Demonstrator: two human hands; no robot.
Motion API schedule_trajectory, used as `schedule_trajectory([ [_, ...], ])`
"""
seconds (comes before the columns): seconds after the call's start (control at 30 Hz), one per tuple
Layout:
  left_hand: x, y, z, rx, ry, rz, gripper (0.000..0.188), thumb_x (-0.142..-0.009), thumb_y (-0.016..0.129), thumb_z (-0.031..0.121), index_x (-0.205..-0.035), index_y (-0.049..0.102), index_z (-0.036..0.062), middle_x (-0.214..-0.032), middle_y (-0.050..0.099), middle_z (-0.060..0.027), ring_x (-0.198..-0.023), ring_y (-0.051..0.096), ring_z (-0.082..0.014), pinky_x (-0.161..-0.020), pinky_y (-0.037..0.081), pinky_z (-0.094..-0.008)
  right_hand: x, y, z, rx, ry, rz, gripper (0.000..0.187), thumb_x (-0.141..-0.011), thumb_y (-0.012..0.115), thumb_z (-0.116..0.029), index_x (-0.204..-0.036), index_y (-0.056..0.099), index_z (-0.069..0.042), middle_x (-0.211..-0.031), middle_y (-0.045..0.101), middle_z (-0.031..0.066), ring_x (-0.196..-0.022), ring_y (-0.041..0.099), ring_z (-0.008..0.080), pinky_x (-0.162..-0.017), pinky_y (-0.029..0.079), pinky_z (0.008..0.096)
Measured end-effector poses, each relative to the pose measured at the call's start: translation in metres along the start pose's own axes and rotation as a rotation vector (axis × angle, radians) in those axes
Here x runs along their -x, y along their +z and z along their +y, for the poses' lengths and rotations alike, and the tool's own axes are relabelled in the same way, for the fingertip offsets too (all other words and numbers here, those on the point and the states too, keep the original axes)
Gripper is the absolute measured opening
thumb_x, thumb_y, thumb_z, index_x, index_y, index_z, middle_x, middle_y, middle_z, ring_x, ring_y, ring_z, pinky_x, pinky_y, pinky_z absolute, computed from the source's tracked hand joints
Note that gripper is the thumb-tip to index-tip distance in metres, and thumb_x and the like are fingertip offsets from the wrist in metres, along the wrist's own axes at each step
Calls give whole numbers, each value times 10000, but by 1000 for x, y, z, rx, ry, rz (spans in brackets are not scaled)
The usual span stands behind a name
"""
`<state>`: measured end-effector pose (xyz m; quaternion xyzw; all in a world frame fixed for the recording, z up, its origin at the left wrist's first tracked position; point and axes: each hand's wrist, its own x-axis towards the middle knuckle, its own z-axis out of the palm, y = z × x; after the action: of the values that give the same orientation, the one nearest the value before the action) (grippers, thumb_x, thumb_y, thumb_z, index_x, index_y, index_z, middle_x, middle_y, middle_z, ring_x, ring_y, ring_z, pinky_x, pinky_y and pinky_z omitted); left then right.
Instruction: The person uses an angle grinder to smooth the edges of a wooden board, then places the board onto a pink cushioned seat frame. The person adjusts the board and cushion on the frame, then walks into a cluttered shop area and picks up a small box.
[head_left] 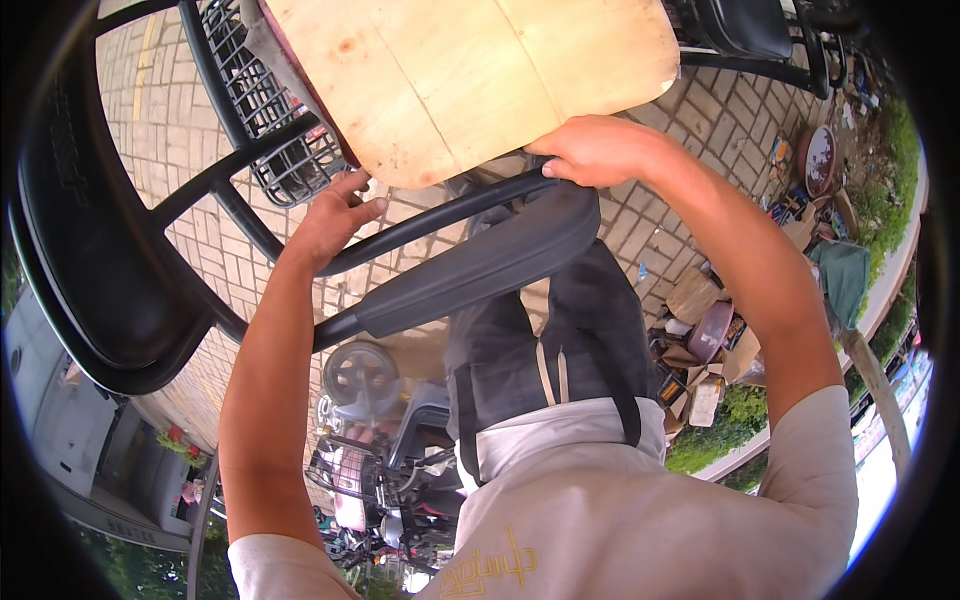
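A pale wooden panel (480,80) with rounded corners lies in front of me, a dark reddish edge showing along its left side. At its near left corner is my left hand (338,220), the fingertips touching the corner and the thumb held apart from them. My right hand (600,152) is closed at the panel's near edge. Its thumb lies over the end of a black tube, and some fingers are hidden. Between my body and the panel runs a black padded armrest (480,265), joined to a black tubular frame (430,215).
A black padded backrest (110,230) stands at the left, with a black wire basket (265,110) beside the panel. Cardboard boxes and a pinkish basin (712,332) sit on the right. Behind me are a grey fan-like wheel (360,378) and a cluttered cart. Brick paving (720,140) lies below.
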<state>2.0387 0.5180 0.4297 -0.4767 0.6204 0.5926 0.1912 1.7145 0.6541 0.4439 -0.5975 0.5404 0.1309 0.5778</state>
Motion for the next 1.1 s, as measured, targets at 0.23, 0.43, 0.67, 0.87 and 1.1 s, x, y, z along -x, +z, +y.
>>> schedule_trajectory([
  [0.23, -8, -8, -9, 272, -155, -134, 345, -914, 632, 104, -1256, 597, 77, -1036, 519, -15, -882, 492, -123, -714, 429, -290, -16, 24, 20, -130, -259, 139, 482, -997, 470, -353, -1298, 518, 20, -1287, 550, 264, -1200, 529, 405, -1010, 417, 442],
  [0.43, -13, -5, -18, -398, 256, 80, 509, -874, 663, 123, -1364, 526, 107, -1234, 461, -186, -1049, 567, -324, -902, 475, -383, -25, 12, -15, -207, -206, -93, 680, -997, 420, -529, -1451, 406, -22, -1498, 405, 192, -1371, 397, 347, -1112, 340, 380],
  [0.67, -5, -2, 7, -792, 200, 197, 560, -803, 736, 162, -1329, 547, 187, -1271, 469, -168, -1097, 564, -384, -887, 515, -464, -41, 24, -19, -224, -298, -44, 598, -968, 477, -522, -1137, 618, 34, -1144, 615, 184, -1036, 579, 315, -894, 444, 388],
  [0.87, -2, 12, 19, -934, 100, 309, 508, -786, 751, 181, -1265, 581, 184, -1237, 489, -149, -997, 603, -384, -830, 541, -466, -56, 30, -30, -260, -345, -61, 620, -951, 499, -532, -910, 681, 60, -822, 655, 159, -766, 621, 273, -705, 470, 386],
  [1.1, -12, 2, 6, -635, 44, 228, 391, -805, 717, 167, -1179, 630, 96, -1119, 543, -171, -971, 613, -332, -800, 506, -440, -70, 35, -44, -246, -359, -44, 632, -942, 519, -523, -792, 668, 73, -669, 600, 139, -642, 578, 256, -627, 449, 398],
])
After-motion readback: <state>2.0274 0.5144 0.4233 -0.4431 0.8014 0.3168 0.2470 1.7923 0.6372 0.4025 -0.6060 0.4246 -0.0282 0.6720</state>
